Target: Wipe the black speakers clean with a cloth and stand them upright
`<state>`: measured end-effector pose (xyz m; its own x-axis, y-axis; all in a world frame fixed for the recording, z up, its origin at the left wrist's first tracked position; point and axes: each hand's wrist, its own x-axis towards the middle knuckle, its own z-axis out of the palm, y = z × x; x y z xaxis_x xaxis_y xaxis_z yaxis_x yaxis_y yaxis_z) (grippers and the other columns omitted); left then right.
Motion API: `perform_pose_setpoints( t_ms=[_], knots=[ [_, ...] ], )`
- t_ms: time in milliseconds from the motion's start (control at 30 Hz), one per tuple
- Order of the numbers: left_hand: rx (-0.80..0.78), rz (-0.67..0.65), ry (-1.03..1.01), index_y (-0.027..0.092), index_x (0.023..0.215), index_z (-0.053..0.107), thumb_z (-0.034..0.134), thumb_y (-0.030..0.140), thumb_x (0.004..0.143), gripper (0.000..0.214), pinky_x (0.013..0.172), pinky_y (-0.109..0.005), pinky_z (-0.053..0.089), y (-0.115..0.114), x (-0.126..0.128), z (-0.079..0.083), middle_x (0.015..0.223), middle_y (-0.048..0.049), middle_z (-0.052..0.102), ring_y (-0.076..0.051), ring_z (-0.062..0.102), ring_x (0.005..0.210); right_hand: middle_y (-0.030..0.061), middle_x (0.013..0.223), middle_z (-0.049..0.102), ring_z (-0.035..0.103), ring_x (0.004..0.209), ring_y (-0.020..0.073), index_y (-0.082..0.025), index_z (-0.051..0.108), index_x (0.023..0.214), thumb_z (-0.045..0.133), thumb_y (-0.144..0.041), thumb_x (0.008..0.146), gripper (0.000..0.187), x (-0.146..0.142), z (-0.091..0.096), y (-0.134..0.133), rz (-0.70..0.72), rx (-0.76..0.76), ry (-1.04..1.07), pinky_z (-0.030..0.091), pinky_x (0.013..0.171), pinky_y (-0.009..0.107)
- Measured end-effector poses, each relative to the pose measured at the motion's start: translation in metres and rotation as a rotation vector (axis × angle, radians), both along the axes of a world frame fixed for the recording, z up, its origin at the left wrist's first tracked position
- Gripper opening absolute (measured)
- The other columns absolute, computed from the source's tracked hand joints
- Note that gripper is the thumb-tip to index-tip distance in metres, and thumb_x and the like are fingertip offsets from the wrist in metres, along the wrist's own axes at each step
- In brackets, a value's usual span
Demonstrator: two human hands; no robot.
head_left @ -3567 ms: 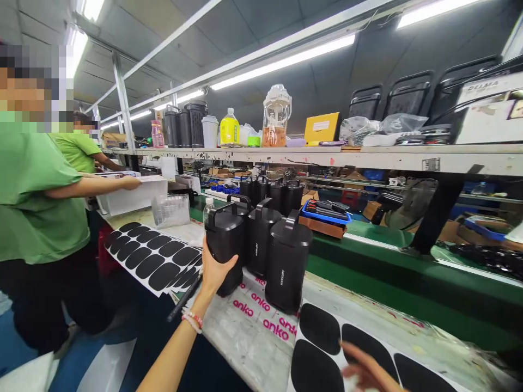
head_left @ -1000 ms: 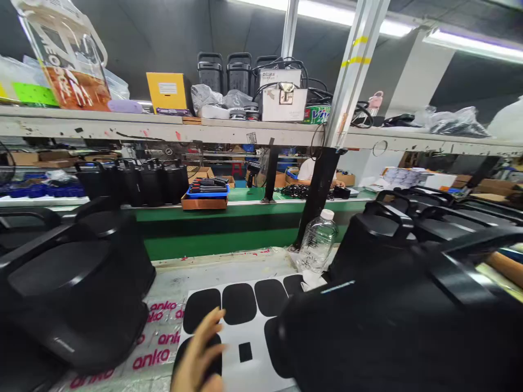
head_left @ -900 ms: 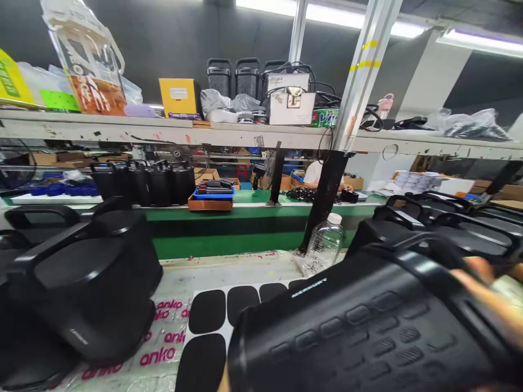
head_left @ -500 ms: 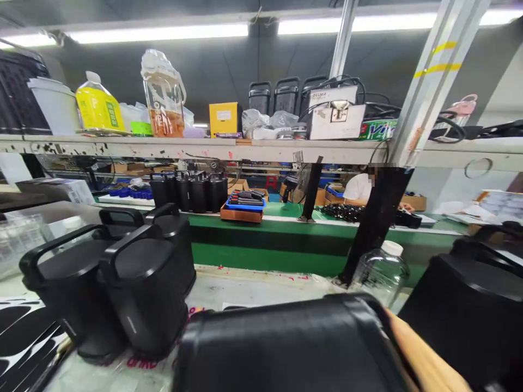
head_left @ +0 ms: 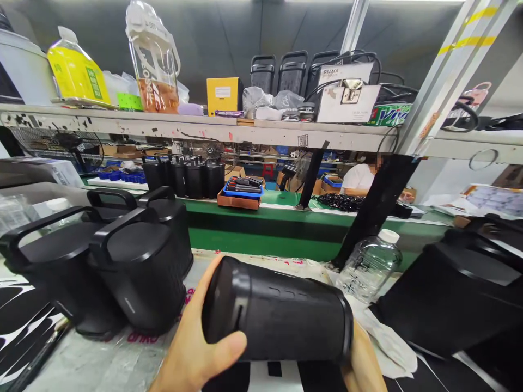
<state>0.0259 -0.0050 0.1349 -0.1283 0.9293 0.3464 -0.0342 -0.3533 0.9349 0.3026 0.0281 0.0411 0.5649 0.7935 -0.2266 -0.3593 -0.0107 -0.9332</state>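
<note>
Both my hands hold a black portable speaker [head_left: 281, 313] on its side above the bench. My left hand [head_left: 200, 343] is wrapped round its left end, with the thumb across the side facing me. Against the right end presses my right hand [head_left: 363, 354], its fingers mostly hidden behind the body. To the left stand several similar black speakers [head_left: 137, 272] with handles on top, upright and close together. Beneath the held one lie black cut pieces on a white sheet [head_left: 255, 378].
A clear bottle [head_left: 370, 264] with a white cap and a white cloth [head_left: 392, 348] lie to the right, near another large black speaker [head_left: 457, 283]. A shelf [head_left: 261, 130] with bottles and boxes crosses ahead. Beyond a dark post [head_left: 368, 212], a person [head_left: 359, 177] sits.
The held speaker has turned and now shows its side with a slot. My left hand has come into view on its left end. The view has tipped downward.
</note>
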Motion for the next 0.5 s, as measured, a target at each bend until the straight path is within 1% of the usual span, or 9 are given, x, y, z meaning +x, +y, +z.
perform_pose_setpoints(
  t_ms=[67, 133, 167, 233, 300, 367, 433, 500],
  knots=[
    [0.013, 0.04, 0.125, 0.03, 0.143, 0.045, 0.09, 0.028, 0.038, 0.115, 0.111, -0.067, 0.025, -0.003, 0.008, 0.009, 0.144, -0.0079, 0.051, -0.05, 0.04, 0.133, 0.0038, 0.082, 0.076, 0.068, 0.1, 0.0327, -0.023, 0.07, 0.078, 0.068, -0.054, 0.061, 0.035, -0.009, -0.004, 0.001, 0.016, -0.018, 0.062, 0.057, 0.084, 0.047],
    [-0.012, 0.072, 0.201, 0.035, 0.143, 0.045, 0.09, 0.018, 0.031, 0.122, 0.11, -0.071, 0.022, -0.007, 0.018, 0.018, 0.144, -0.0081, 0.05, -0.053, 0.039, 0.132, 0.0047, 0.078, 0.076, 0.069, 0.097, 0.0325, -0.024, 0.069, 0.073, 0.063, -0.055, 0.063, 0.033, -0.015, -0.007, 0.003, 0.065, -0.01, 0.066, 0.057, 0.082, 0.048],
    [-0.027, 0.069, 0.22, 0.036, 0.143, 0.045, 0.09, 0.016, 0.029, 0.124, 0.109, -0.072, 0.023, -0.009, 0.022, 0.021, 0.144, -0.0082, 0.05, -0.053, 0.039, 0.131, 0.0049, 0.078, 0.076, 0.069, 0.095, 0.0322, -0.024, 0.069, 0.073, 0.061, -0.056, 0.065, 0.033, -0.016, -0.009, 0.005, 0.09, -0.008, 0.064, 0.057, 0.082, 0.048],
    [-0.051, 0.057, 0.227, 0.036, 0.141, 0.047, 0.09, 0.016, 0.03, 0.121, 0.107, -0.073, 0.026, -0.008, 0.027, 0.026, 0.142, -0.0089, 0.051, -0.054, 0.04, 0.13, 0.0045, 0.078, 0.076, 0.07, 0.093, 0.0319, -0.025, 0.07, 0.074, 0.06, -0.054, 0.066, 0.032, -0.016, -0.009, 0.007, 0.09, -0.018, 0.084, 0.057, 0.081, 0.049],
    [-0.079, 0.048, 0.216, 0.032, 0.139, 0.052, 0.09, 0.022, 0.035, 0.111, 0.107, -0.071, 0.03, 0.0, 0.026, 0.026, 0.141, -0.0101, 0.053, -0.052, 0.042, 0.129, 0.0041, 0.08, 0.076, 0.07, 0.093, 0.032, -0.025, 0.069, 0.075, 0.063, -0.051, 0.064, 0.029, -0.013, -0.006, 0.007, 0.055, -0.045, 0.13, 0.057, 0.082, 0.049],
    [-0.11, 0.018, 0.189, 0.028, 0.138, 0.053, 0.088, 0.034, 0.046, 0.098, 0.109, -0.066, 0.03, 0.015, 0.02, 0.021, 0.14, -0.0097, 0.054, -0.048, 0.045, 0.13, 0.0041, 0.086, 0.076, 0.069, 0.098, 0.0319, -0.024, 0.069, 0.078, 0.067, -0.048, 0.061, 0.029, -0.01, 0.001, 0.005, 0.029, -0.069, 0.162, 0.055, 0.086, 0.048],
    [-0.136, -0.057, 0.12, 0.026, 0.14, 0.05, 0.081, 0.046, 0.061, 0.087, 0.113, -0.06, 0.028, 0.036, 0.012, 0.01, 0.141, -0.0082, 0.054, -0.041, 0.044, 0.133, 0.0047, 0.094, 0.076, 0.066, 0.105, 0.0318, -0.023, 0.068, 0.082, 0.07, -0.049, 0.059, 0.034, -0.008, 0.008, 0.004, 0.041, -0.074, 0.154, 0.053, 0.091, 0.046],
    [-0.156, -0.144, 0.0, 0.024, 0.14, 0.05, 0.074, 0.052, 0.07, 0.079, 0.116, -0.054, 0.025, 0.058, 0.005, -0.005, 0.143, -0.007, 0.053, -0.037, 0.043, 0.135, 0.0054, 0.104, 0.074, 0.062, 0.113, 0.0322, -0.023, 0.068, 0.089, 0.071, -0.05, 0.056, 0.043, -0.007, 0.009, 0.004, 0.08, -0.059, 0.119, 0.051, 0.095, 0.046]
  ],
)
